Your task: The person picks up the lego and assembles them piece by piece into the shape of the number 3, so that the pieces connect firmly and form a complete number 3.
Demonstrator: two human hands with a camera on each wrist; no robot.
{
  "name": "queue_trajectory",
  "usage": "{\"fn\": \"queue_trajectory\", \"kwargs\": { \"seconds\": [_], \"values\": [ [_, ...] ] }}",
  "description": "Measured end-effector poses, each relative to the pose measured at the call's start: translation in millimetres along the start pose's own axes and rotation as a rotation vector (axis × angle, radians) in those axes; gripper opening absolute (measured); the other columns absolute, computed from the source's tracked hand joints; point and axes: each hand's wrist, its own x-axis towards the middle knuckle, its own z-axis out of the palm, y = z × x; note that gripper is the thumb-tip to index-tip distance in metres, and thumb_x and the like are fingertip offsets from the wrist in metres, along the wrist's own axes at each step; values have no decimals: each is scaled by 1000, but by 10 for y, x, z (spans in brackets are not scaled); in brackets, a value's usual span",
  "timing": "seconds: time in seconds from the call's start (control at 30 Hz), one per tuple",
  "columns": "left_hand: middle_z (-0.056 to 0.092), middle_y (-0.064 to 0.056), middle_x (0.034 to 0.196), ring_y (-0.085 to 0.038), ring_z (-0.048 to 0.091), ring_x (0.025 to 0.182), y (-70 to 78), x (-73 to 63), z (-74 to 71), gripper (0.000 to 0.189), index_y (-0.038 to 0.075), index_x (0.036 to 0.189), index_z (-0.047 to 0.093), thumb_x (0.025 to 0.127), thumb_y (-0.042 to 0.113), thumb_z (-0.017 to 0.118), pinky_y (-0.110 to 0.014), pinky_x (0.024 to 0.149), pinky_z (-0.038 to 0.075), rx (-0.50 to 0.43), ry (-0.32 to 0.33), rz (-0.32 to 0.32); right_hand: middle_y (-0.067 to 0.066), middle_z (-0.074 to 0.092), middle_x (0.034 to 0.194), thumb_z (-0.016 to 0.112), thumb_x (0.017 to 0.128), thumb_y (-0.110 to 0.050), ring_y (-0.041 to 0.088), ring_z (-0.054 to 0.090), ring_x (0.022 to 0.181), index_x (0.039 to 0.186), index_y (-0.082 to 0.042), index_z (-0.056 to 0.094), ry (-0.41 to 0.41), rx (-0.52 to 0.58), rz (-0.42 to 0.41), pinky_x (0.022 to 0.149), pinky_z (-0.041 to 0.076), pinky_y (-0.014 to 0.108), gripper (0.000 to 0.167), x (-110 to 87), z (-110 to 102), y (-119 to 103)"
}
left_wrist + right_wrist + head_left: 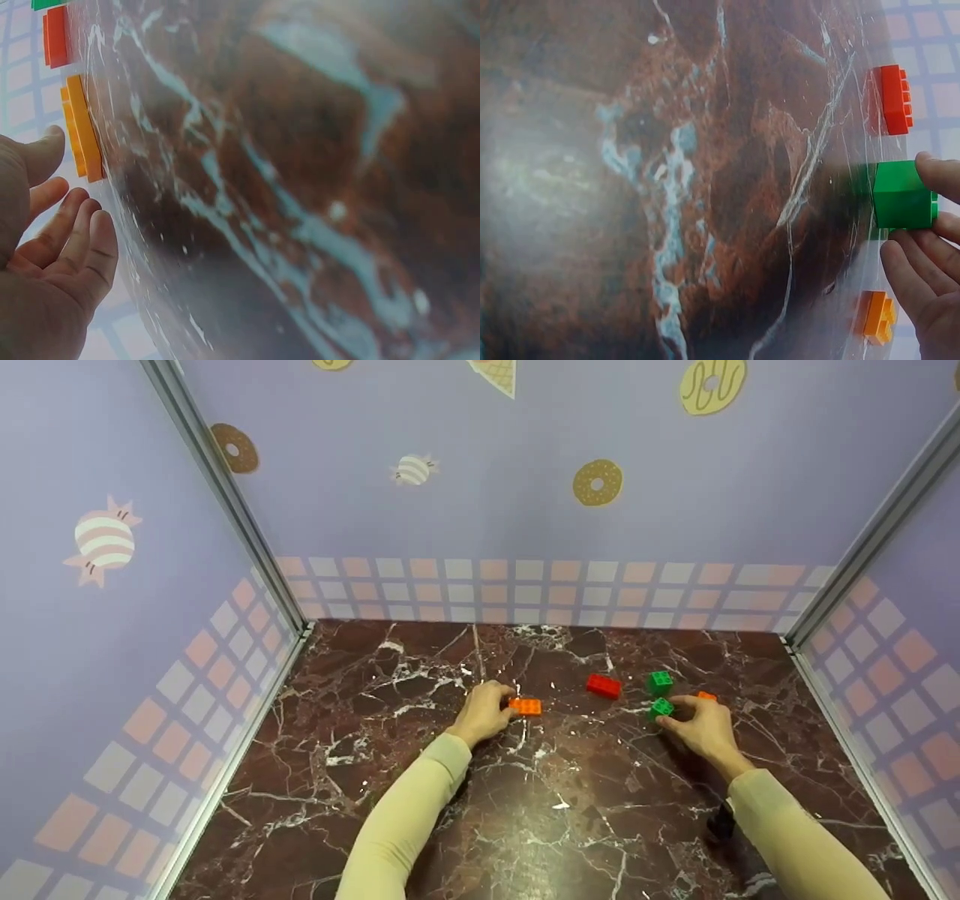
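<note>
My left grip (485,711), thumb and fingers loosely parted, is just beside a flat, studded orange brick (526,707) on the glossy, white-veined worktop (562,802). Rightward lies an oblong red brick (603,686); my right grip (703,727), angled inward, pinches a blocky green brick (661,708).

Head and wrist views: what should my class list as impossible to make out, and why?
Head view: part of the right orange brick, behind the right hand.
Head view: what the dark thing is; too dark, and partly covered by the right sleeve.
Left wrist view: the rest of a green brick, cut off by the top edge.
Right wrist view: part of the held green brick, behind the thumb.
</note>
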Motion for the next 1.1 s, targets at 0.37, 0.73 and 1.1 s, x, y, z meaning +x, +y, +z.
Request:
{"fn": "queue_trajectory", "kwargs": {
  "seconds": [0.37,0.73,1.1],
  "values": [
    [83,-5,113,-26,78,106,74,22,39,30,14,122,86,96,29,87,-44,101,63,-6,-11,-15,29,81,126,87,97,-19,53,75,115,134,2,78,21,4,-18,104,57,69,44,7,52,28],
    [83,-5,113,-25,77,107,140,12,16,26,17,121,88,97,25,86,-44,99,63,-10,-53,-42,30,81,126,86,98,-21,57,73,118,135,1,78,30,-11,-16,105,57,72,43,-5,67,16],
    [83,-5,113,-25,78,108,169,18,-4,24,18,119,89,95,21,86,-43,101,64,-17,-60,-56,31,79,131,85,98,-19,59,70,125,135,2,77,28,-16,-25,111,54,73,43,-3,65,10]
  ]
}}
